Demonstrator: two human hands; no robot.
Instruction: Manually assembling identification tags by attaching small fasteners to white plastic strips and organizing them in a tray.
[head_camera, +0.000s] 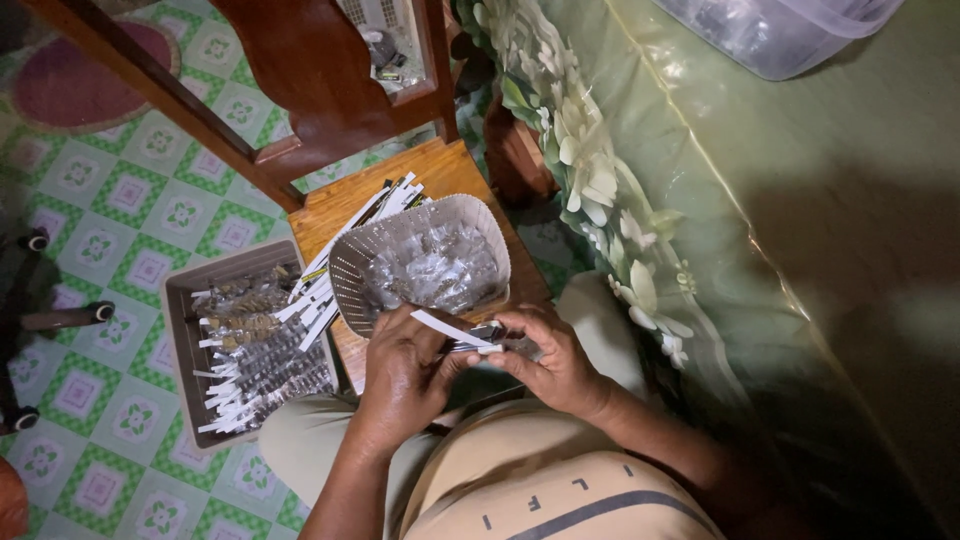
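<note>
Head view shows your two hands close to your body, above your lap. Your left hand (400, 365) is closed around a white paper strip (450, 328), thumb and fingers pinching its near end. Your right hand (548, 360) grips a small clear packet (490, 335) with dark content, and the strip lies across this packet between both hands. Just beyond your fingers stands a perforated plastic basket (345, 275), full of small clear packets; it rests on a small wooden desk (450, 170). Under the basket and to its left, many more white strips (350, 235) lie in a loose pile on the wood. Left of the desk, on the green patterned floor (130, 200), a brown tray (178, 330) holds finished packets with white strips. To your right is a bed with a green flowered cover (700, 200), and at its far end a clear plastic container (780, 35).
</note>
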